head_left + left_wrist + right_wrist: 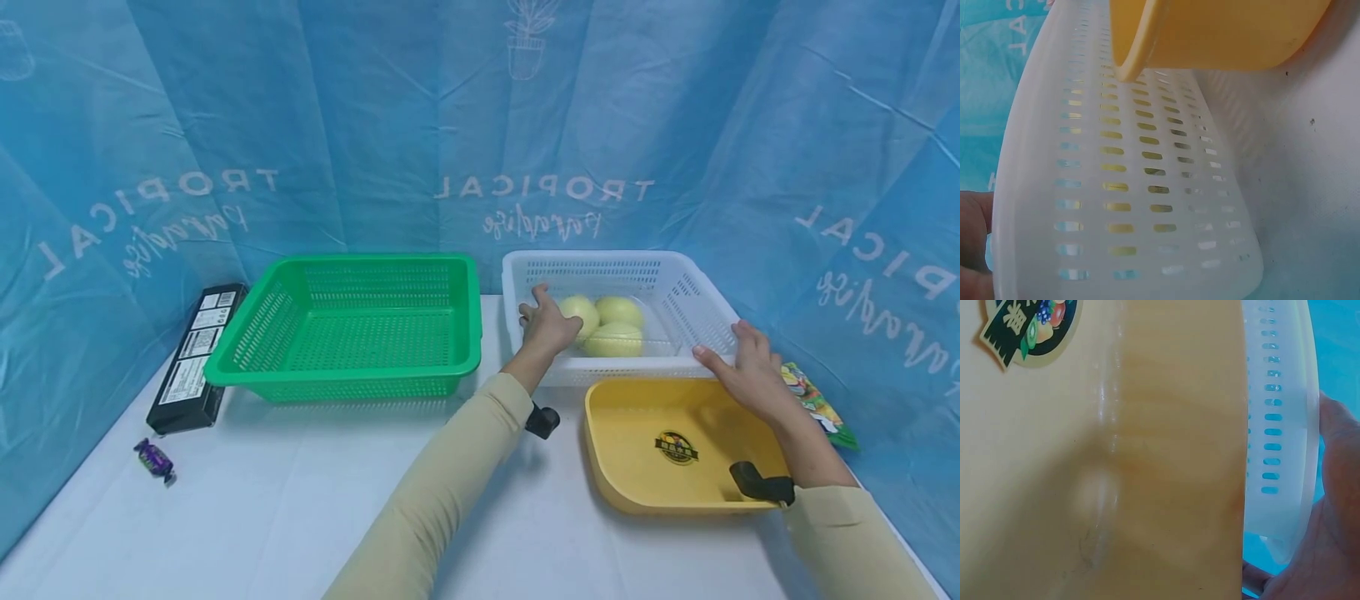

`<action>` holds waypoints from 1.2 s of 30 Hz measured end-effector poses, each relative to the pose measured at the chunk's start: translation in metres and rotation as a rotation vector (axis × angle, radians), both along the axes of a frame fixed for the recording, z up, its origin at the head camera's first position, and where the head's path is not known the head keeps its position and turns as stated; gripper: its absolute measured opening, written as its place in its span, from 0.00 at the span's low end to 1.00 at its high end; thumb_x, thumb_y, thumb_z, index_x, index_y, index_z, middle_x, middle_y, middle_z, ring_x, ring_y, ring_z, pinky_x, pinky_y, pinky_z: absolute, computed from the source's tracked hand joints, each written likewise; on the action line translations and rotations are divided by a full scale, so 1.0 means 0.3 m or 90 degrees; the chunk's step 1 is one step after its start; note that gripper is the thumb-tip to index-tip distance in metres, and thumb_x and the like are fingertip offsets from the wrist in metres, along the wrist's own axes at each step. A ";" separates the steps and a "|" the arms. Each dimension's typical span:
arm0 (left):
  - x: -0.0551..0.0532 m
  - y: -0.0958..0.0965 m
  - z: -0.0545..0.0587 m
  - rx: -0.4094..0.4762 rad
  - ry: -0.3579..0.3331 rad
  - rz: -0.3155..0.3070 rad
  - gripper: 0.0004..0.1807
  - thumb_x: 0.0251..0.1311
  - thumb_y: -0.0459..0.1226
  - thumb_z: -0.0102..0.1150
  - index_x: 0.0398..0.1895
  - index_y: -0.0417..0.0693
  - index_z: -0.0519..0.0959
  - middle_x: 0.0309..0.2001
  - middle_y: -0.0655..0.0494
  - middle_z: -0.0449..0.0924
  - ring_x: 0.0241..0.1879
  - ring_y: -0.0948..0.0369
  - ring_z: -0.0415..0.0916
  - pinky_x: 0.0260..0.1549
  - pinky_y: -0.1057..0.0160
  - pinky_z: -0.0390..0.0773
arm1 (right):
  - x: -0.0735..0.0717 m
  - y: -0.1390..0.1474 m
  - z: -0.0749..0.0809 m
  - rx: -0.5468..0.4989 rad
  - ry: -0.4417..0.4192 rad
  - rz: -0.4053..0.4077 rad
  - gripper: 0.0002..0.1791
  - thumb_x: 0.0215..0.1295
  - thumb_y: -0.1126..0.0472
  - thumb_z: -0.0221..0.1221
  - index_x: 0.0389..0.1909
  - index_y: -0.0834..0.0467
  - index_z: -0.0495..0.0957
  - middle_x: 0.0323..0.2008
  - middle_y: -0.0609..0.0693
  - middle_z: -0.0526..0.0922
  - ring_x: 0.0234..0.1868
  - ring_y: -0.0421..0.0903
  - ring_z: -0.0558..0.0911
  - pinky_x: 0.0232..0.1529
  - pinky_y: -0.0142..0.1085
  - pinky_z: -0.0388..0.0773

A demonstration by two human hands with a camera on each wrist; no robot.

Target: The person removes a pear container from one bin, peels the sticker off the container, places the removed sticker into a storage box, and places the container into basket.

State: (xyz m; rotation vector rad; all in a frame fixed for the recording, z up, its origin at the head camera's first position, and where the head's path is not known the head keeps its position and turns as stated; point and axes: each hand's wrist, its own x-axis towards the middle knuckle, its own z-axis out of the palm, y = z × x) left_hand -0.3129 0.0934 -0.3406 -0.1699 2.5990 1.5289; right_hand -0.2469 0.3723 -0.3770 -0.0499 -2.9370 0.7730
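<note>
My left hand (551,325) reaches over the left part of the white basket (630,367), fingers spread, beside three pale yellow-green round fruits (618,312). The fruits sit in a clear plastic tray (660,325) inside the basket. In the left wrist view, part of this hand (974,244) shows past the basket's rim. Meanwhile my right hand (753,375) holds the basket's front right corner, thumb over the front rim and fingers along the right side. The right wrist view shows this hand (1341,487) around the corner. A yellow bin (626,467) with a fruit label lies under the right forearm.
To the left stands a green basket (367,342), with a black box (195,358) bearing white labels beside it. A purple wrapped candy (155,460) lies at the front left. A colourful packet (817,404) is at the right, by the blue curtain (390,150).
</note>
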 end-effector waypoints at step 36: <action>0.070 -0.056 0.021 0.039 0.105 -0.069 0.42 0.52 0.36 0.57 0.71 0.54 0.51 0.67 0.43 0.55 0.63 0.49 0.57 0.46 0.54 0.70 | -0.001 0.004 0.005 0.001 0.011 0.011 0.52 0.68 0.37 0.44 0.70 0.74 0.35 0.70 0.76 0.34 0.59 0.81 0.47 0.48 0.71 0.51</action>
